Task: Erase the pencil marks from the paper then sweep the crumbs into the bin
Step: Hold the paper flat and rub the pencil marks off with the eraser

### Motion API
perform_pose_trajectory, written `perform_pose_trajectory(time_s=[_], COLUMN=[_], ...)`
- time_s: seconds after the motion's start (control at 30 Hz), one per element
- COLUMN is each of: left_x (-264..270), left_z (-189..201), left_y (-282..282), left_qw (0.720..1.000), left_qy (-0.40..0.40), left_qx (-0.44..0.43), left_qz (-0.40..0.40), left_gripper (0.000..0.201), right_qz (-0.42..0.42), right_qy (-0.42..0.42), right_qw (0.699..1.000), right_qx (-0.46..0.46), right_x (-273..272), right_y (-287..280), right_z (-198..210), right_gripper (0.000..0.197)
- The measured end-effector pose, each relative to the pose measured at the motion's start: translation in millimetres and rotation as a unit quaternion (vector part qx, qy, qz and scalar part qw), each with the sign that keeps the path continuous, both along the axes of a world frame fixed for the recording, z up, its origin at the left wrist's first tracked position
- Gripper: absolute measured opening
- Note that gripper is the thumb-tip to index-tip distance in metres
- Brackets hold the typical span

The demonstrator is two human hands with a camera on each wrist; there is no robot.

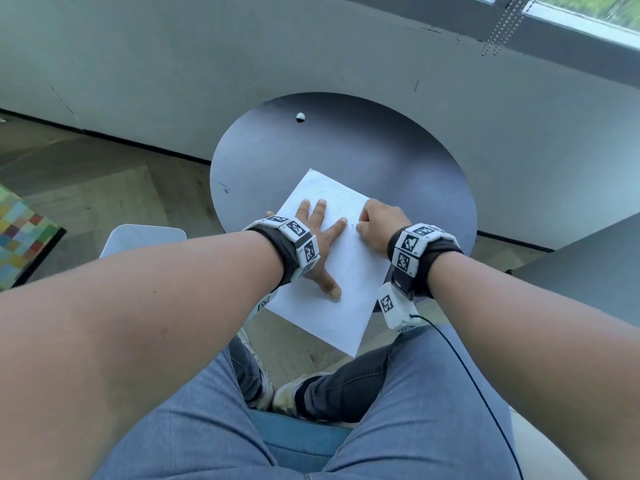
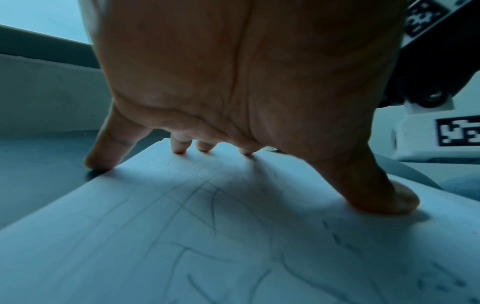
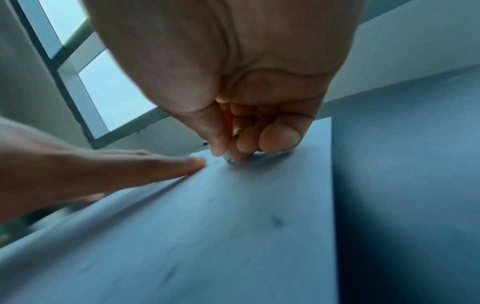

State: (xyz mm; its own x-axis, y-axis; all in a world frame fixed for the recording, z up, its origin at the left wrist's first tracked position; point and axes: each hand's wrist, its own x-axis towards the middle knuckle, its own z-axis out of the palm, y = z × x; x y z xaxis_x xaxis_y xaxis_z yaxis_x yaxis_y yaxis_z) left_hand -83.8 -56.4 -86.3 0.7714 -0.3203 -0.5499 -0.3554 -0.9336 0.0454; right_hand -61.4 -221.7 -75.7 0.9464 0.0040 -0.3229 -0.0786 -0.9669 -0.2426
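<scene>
1. Knees and jeans fill the bottom of my view; above them both forearms reach out to the round dark bench.
2. Left hand lies spread flat, fingers straight, pinning the paper. The little finger lands just off the sheet's left edge, on the bench.
3. Right hand is curled tight near the paper's far right corner, pinching a small pale eraser between thumb and fingertips, its tip down on the sheet.
4. Erasing is the step in hand, I reckon. Faint pencil marks cross the sheet under my left palm, so plenty remains.
5. To do it well: short strokes, rubbing away from the pinning hand so the sheet stays taut and doesn't buckle. The near part of the paper overhangs the bench edge, unsupported, so I'd go light there or slide the sheet further on.
6. Dark specks sit by my left thumb; crumbs or marks, I can't tell.
7. White bin waits on the floor, left of the bench, below its edge, handy for sweeping leftwards.
8. Small white blob sits far back on the bench, well apart. My left hand itself covers marks and will need shifting.
</scene>
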Motion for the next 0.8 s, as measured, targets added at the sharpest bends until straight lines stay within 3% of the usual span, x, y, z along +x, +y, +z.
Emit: perform_pose_trajectory(time_s=[0.23,0.33,0.47,0.6,0.7,0.8], left_x=[-1,0,2,5,4,4], left_z=[1,1,-2,-5,-4,-2], left_y=[-2,-3,-4,-4,-7,-9], left_qw=[1.000,1.000,1.000,1.000,1.000,1.000], left_qy=[0.000,-0.004,-0.003,-0.002,-0.005,-0.008], left_qx=[0.001,0.006,0.013,0.005,0.006,0.014], left_qz=[-0.002,-0.005,-0.006,-0.009,-0.015,-0.021], left_gripper=[0.152,0.151,0.154,0.154,0.153,0.152], right_qz=[0.102,0.077,-0.001,0.048,0.102,0.100], right_qy=[0.038,-0.003,0.009,0.005,0.048,0.038], right_qw=[0.994,0.997,0.999,0.999,0.993,0.994], right_qx=[0.028,-0.010,-0.031,-0.009,0.021,0.014], right_x=[-52,-21,11,-21,-60,-55], right_y=[19,9,1,12,19,9], right_z=[-2,0,4,4,4,3], right_gripper=[0.010,0.013,0.022,0.015,0.009,0.009])
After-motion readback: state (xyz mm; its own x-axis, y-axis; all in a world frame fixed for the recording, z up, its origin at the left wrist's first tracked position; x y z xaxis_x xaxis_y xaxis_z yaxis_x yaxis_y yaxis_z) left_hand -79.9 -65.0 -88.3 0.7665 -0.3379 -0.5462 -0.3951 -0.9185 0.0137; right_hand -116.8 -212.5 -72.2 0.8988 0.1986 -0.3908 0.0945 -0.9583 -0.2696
